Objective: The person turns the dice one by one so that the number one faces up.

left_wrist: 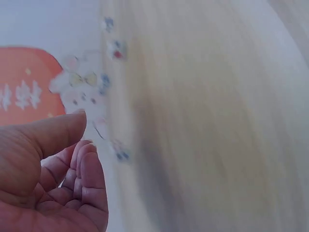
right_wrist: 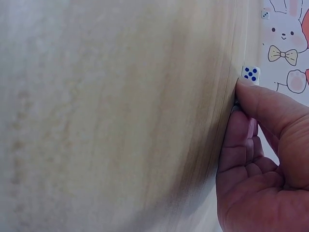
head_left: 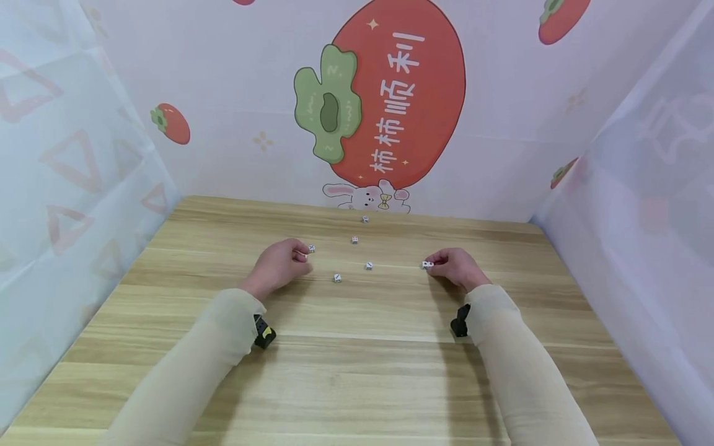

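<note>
On a wood-grain surface (head_left: 357, 378), a white die (right_wrist: 250, 73) is pinched between thumb and fingers of the right hand (head_left: 457, 267), five blue pips shown in the right wrist view. By the left hand (head_left: 277, 267) nothing is plainly gripped: thumb and fingers are seen parted and loosely bent in the left wrist view, though a die at the fingertips cannot be ruled out from the head view. Just beside them another die (head_left: 312, 248) is noted; four loose dice (head_left: 369, 266) are scattered between the hands. Step in hand judged to be single dice being picked up or set down; a light, precise pinch is called for next. On the backdrop (head_left: 234, 74), 柿柿顺利 is printed in white over a large persimmon (head_left: 432, 93). No brand can be read.
</note>
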A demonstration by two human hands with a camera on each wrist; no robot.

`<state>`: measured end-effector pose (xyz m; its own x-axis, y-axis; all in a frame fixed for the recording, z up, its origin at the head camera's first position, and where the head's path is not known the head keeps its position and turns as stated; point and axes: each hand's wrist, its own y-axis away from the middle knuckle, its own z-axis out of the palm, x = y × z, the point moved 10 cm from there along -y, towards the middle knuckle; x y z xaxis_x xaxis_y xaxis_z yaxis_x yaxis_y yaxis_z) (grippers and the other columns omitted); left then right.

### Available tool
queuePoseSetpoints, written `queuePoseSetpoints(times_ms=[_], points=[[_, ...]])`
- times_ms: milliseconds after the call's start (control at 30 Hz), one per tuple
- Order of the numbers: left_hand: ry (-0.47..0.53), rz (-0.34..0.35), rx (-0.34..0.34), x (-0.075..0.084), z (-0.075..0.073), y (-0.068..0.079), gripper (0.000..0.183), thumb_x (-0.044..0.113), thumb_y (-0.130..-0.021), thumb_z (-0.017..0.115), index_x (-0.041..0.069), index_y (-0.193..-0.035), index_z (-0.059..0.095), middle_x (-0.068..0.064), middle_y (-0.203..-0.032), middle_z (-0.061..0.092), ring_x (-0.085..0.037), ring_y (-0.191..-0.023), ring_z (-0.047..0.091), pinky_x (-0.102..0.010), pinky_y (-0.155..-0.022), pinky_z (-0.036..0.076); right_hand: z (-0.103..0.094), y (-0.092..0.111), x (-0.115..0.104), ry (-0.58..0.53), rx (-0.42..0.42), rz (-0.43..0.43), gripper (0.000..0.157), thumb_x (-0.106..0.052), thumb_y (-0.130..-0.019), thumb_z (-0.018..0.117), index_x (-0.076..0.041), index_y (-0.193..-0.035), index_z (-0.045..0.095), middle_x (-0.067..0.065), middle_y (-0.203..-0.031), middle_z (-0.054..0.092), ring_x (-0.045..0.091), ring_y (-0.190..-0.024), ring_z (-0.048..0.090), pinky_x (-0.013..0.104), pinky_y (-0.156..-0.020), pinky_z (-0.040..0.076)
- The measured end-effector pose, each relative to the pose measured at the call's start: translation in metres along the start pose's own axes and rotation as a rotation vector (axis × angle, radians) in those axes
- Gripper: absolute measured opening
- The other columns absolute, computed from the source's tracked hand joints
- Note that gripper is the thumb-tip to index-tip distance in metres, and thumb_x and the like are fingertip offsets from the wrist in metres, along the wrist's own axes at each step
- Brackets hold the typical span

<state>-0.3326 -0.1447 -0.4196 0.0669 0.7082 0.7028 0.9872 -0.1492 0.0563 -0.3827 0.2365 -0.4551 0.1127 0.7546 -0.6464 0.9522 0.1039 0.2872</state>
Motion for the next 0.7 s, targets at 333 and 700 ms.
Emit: queuePoseSetpoints(times_ms=[333,700], points=[[-0.232,0.179,-0.081,0.051,0.041,-0.003,0.037,0.011,-0.091,0.076,0.003,-0.127,0.069,-0.012,-0.119,0.073,-0.027,-0.11,0.067,-0.045,-0.1,0.053,-0.002,-0.001,0.003,-0.024,0.001,0.0,0.026,-0.016,-0.098,0.074,-0.007,-0.122,0.073,0.013,-0.123,0.069,0.027,-0.107,0.055,0.045,-0.102,0.043],[-0.351,0.151,-0.069,0.05,0.06,-0.011,0.029,0.024,-0.09,0.08,0.006,-0.113,0.075,-0.007,-0.108,0.075,-0.025,-0.103,0.065,-0.044,-0.098,0.052,-0.003,-0.001,0.002,-0.006,0.008,-0.001,0.027,-0.017,-0.098,0.073,-0.008,-0.123,0.073,0.013,-0.125,0.069,0.027,-0.109,0.055,0.046,-0.104,0.043]])
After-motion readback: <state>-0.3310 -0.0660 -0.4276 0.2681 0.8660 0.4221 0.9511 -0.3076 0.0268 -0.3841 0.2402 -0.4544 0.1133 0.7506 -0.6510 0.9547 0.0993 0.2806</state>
